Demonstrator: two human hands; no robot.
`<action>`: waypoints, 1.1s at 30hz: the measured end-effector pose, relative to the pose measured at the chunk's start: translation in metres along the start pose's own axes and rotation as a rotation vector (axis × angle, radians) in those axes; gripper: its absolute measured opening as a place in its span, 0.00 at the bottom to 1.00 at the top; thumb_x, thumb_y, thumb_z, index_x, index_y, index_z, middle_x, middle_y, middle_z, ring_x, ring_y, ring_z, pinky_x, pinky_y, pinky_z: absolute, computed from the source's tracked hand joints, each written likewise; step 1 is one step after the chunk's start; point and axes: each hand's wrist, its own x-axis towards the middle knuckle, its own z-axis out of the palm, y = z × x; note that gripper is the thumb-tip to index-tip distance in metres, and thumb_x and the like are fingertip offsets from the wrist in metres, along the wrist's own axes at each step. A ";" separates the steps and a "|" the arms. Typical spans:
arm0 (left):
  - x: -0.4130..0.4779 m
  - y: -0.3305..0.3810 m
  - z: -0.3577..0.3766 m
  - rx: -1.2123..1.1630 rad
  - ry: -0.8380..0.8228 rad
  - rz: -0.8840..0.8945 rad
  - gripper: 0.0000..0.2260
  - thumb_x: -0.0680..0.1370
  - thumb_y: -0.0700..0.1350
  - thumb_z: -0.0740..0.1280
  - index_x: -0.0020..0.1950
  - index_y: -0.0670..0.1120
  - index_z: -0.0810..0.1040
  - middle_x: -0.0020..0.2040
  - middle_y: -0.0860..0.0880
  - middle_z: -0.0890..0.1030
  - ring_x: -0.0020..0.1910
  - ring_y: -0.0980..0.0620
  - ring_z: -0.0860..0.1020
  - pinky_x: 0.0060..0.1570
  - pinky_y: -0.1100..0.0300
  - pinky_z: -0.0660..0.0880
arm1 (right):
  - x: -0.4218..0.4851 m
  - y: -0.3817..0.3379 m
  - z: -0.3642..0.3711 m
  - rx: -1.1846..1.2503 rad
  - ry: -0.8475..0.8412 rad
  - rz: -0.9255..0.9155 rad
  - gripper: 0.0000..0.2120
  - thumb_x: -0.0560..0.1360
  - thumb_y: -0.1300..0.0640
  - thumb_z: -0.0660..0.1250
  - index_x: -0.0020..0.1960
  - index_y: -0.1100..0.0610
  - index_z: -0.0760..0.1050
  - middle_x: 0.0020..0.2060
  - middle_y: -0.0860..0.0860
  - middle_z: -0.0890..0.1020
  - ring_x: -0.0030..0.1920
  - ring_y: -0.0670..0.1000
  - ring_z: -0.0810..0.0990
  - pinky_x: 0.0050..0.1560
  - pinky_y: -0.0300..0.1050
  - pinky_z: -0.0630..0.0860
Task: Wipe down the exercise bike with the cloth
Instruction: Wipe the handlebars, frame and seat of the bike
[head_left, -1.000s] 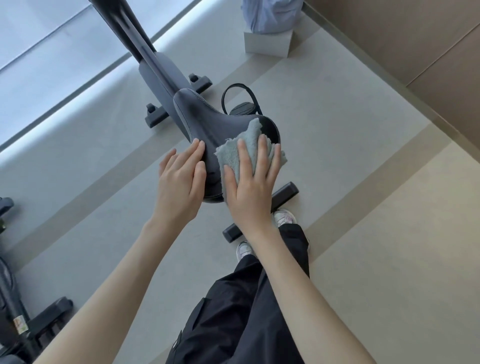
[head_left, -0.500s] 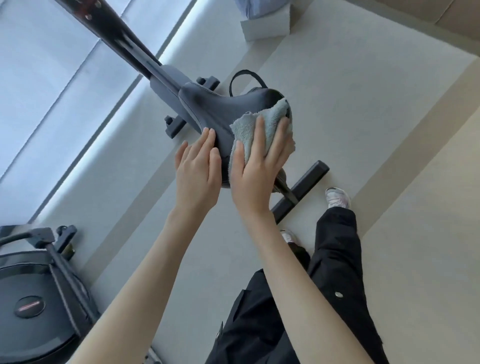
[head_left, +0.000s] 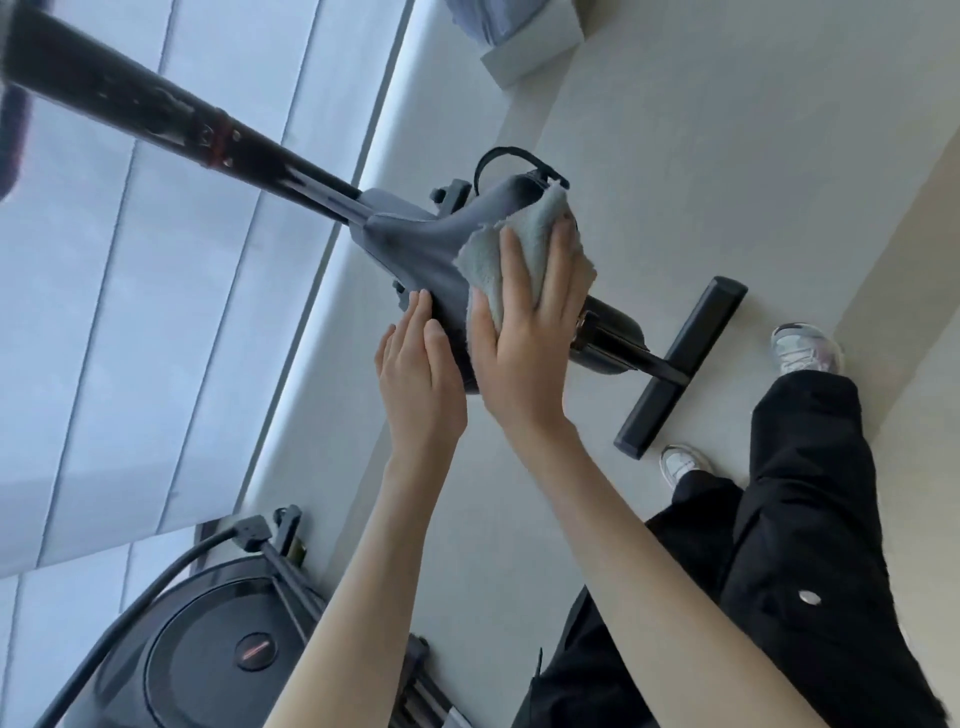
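Seat-wipe step: R hand, grip released w/ fingers flat, presses cloth on seat's right side, L hand likewise flat, steadying its left edge; next prob. needs even sweeps toward the far nose.

Around the saddle
My right hand presses the cloth on the saddle; my left hand touches its left side; the stabiliser bar lies to its right.

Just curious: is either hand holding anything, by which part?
Nothing gripped: right hand presses the pale fluffy cloth onto the dark grey saddle; left hand touches its side.
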 end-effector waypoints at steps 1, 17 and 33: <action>0.002 0.000 0.001 -0.020 -0.009 -0.011 0.23 0.79 0.45 0.46 0.66 0.42 0.74 0.66 0.44 0.76 0.65 0.48 0.72 0.66 0.46 0.66 | -0.016 -0.003 0.000 0.039 -0.032 0.024 0.22 0.79 0.52 0.60 0.70 0.61 0.68 0.72 0.67 0.60 0.71 0.68 0.58 0.69 0.64 0.58; 0.009 -0.012 -0.010 -0.102 -0.055 -0.092 0.27 0.77 0.56 0.47 0.69 0.48 0.73 0.68 0.54 0.74 0.68 0.61 0.68 0.70 0.52 0.65 | 0.055 0.013 -0.021 -0.013 -0.177 -0.006 0.19 0.78 0.52 0.62 0.66 0.59 0.74 0.68 0.63 0.69 0.67 0.64 0.67 0.68 0.59 0.61; 0.003 -0.010 -0.010 -0.081 -0.076 -0.058 0.22 0.81 0.49 0.48 0.72 0.48 0.69 0.71 0.53 0.70 0.71 0.58 0.65 0.71 0.49 0.62 | 0.122 0.023 -0.015 -0.003 -0.519 -0.011 0.18 0.75 0.46 0.62 0.61 0.52 0.75 0.62 0.52 0.75 0.63 0.56 0.70 0.55 0.44 0.66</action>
